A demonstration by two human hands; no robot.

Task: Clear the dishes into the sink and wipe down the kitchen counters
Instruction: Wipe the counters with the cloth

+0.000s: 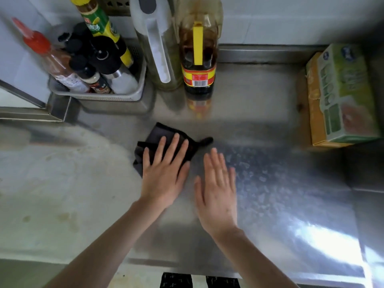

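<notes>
A dark folded cloth (154, 138) lies on the stainless steel counter (270, 183) near its middle. My left hand (164, 173) presses flat on the cloth with straight, spread fingers. My right hand (218, 194) lies just to the right of it, flat with straight fingers over the bare steel, beside the cloth and apart from it. The steel right of my right hand shows wet streaks and droplets. No dishes or sink are in view.
A grey basket (124, 94) of sauce bottles stands at the back left. Beside it stand a clear jug with a white handle (158, 48) and a tall oil bottle (198, 59). A green and yellow carton (342, 96) sits at the right edge.
</notes>
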